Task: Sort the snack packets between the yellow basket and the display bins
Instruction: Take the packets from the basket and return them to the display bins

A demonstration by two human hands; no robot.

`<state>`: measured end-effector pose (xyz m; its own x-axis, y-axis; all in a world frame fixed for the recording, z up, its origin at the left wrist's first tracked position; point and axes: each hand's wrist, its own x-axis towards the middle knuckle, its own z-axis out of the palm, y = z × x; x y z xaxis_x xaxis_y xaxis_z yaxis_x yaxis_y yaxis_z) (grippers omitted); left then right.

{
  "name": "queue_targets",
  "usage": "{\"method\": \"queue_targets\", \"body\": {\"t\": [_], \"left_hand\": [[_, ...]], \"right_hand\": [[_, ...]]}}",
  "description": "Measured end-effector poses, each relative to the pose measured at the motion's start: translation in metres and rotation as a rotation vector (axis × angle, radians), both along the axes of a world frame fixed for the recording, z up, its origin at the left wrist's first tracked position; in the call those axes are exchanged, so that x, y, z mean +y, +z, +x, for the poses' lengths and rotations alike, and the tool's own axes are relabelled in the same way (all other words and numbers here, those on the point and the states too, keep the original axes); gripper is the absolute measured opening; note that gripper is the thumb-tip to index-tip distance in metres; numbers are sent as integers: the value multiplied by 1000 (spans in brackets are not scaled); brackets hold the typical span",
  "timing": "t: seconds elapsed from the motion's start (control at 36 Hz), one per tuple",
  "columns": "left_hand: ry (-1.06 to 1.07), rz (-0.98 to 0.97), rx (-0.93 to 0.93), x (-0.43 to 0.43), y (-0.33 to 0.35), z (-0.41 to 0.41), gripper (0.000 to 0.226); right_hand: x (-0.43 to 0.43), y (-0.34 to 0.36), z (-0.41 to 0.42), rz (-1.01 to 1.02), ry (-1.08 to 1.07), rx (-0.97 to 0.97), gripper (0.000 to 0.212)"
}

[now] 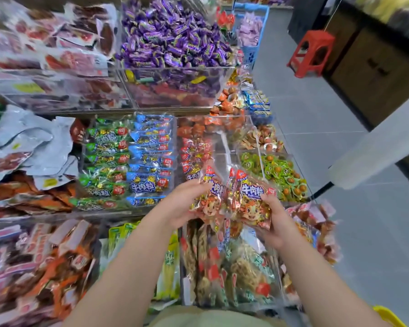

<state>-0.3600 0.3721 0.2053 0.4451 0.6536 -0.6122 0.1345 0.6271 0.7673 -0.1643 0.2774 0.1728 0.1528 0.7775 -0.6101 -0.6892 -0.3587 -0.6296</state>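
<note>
Both hands hold a bunch of red snack packets [236, 199] with a cartoon calf on the front, above the display bins. My left hand [187, 204] grips the left side of the bunch. My right hand [278, 223] grips its right side from below. Just beyond them is a clear bin [232, 142] with a few matching red packets [194, 154] at its left and bare bottom elsewhere. A corner of the yellow basket [387, 315] shows at the bottom right edge.
Clear bins hold blue packets [151, 159], green packets [104, 159] and purple candies [172, 36]. Green-wrapped snacks [276, 171] lie to the right. A red stool [311, 51] and a blue basket [253, 31] stand on the grey floor aisle at right.
</note>
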Motion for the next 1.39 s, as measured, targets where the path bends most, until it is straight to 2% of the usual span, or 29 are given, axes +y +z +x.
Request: {"method": "queue_targets", "body": {"t": [0.08,0.19,0.31,0.36,0.47,0.56,0.61,0.72,0.92,1.06,1.11,1.17,1.22,1.25,1.31,1.33,1.39], "left_hand": [[70,147,190,11,-7,3,50],[65,380,410,25,-12,11,43],[105,493,448,38,-13,26,16],[88,544,540,46,-16,33,19],[5,475,618,62,-31,45,19],[-220,500,755,72,-44,50,24],[-345,532,851,77,-52,54,20],[-456,556,1045,87,-55,62,27],[-586,709,1228,108,-45,78,45],[-822,753,1475,106,-44,92,39],[-832,908,1451,108,-50,91,44],[-878,1172,1310,112,-57,92,49],[-1126,1389,1134,116,-66,95,61],[-1285,1438,1077,117,-71,96,70],[-1498,1444,1066,117,-81,101,81],[-1559,1439,1084,118,-85,103,83],[-1636,1433,1130,117,-94,106,87]], "right_hand": [[10,2,16,-6,-18,-63,38],[27,1,38,-43,-47,-235,49],[45,-3,55,-61,-54,-413,40],[53,-3,61,-78,-47,-483,49],[64,-6,70,-105,-48,-485,52],[67,-8,73,-128,-28,-486,54],[68,-11,76,-141,-39,-455,58],[66,-14,79,-168,-19,-456,88],[68,-20,83,-160,6,-450,90],[67,-20,81,-175,20,-476,94],[68,-23,83,-180,9,-461,91],[69,-25,84,-190,-10,-433,87],[69,-28,84,-199,-34,-426,81],[68,-30,85,-196,-41,-426,72],[66,-32,86,-170,-60,-407,39],[64,-34,87,-153,-78,-392,32],[61,-33,88,-146,-99,-407,40]]}}
